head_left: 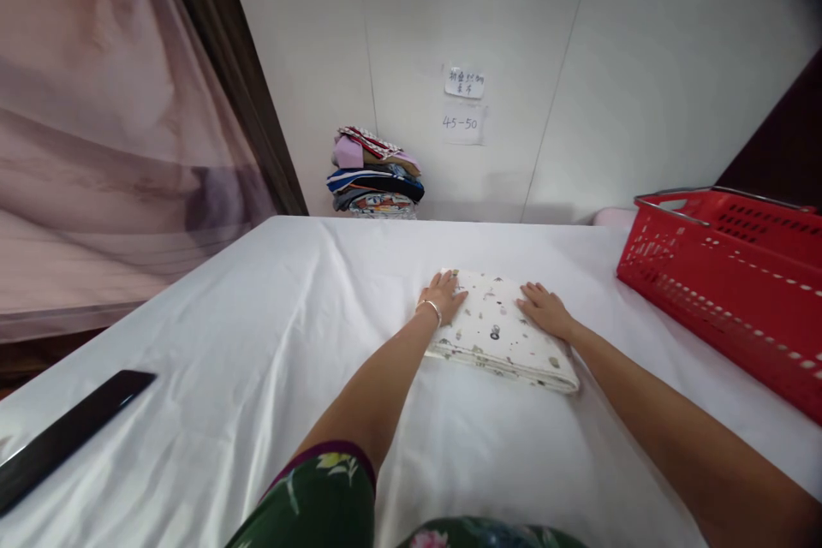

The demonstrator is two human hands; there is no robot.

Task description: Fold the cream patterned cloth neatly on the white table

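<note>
Hands down flat on the folded cloth (pixel 497 334) right now, both of them. Left hand (pixel 443 293) sits on the cloth's far left corner, palm down, its fingers (pixel 448 280) slightly fanned and pointing away from the person, gripping nothing. A thin bracelet (pixel 430 308) circles that wrist, just behind the fingers. Right hand (pixel 543 308) presses on the right side of the same cloth, palm down too, fingers (pixel 530 293) lying close side by side and angled in toward the left hand; nothing pinched there either.

Between the two sets of fingers a bare stretch of the cloth shows: white fabric with small scattered prints, folded into a neat rectangle of several layers. It lies on the white-sheeted surface (pixel 257 334), which spreads wide on every side of the fingers, lightly creased.

Off to the right of the right fingers, well apart, a red basket (pixel 725 291) with perforated walls and a metal rim rests on the same surface. Beyond the left fingers and a little to their left, well away by the wall, stands a stack of folded clothes (pixel 376 175) in mixed colours. Above and beyond the fingers, two paper notes (pixel 463 103) are stuck on the wall. Far left, nearer the person than the fingers, a flat black strip (pixel 64 437) lies at the surface's edge. A sheer pinkish curtain (pixel 96 145) hangs further left.
</note>
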